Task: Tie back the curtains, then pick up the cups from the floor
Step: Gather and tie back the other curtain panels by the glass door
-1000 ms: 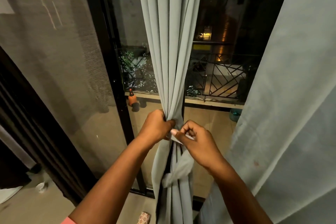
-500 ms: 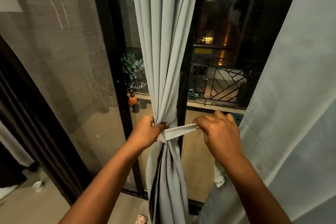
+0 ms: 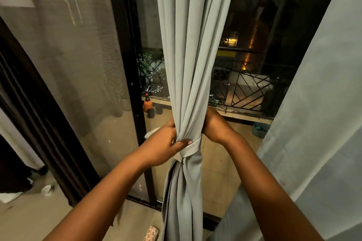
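The left hand [image 3: 160, 146] grips the gathered curtain [image 3: 193, 64] from its left side: the fingers [image 3: 171, 125] curl round the folds, and the thumb [image 3: 183, 142] presses on the tie [image 3: 191, 148], a pale band that wraps the front of the bundle. The right hand [image 3: 214, 125] reaches behind the curtain from the right at the same height; its fingers are hidden by the cloth, so I cannot tell whether they hold the tie's far end or only the folds (the back of the hand and the wrist are all that shows). A pale bit of cloth [image 3: 151, 133] shows just left of the left hand.

Above the tie the curtain hangs in long straight pleats; below it, the cloth narrows and falls to the floor [image 3: 29, 219]. To the curtain's right, a second curtain [image 3: 323, 123], loose and untied, fills that edge of the view. Behind the curtain stands a dark-framed glass door [image 3: 135, 84], and through the glass a balcony railing [image 3: 246, 88], plants and an orange bottle [image 3: 147, 102] show.

Far left of the curtain, low down on the floor, sits a white cup [image 3: 46, 190]. Just left of the curtain's foot lies a flowered cup [image 3: 151, 233], cut off by the bottom edge.
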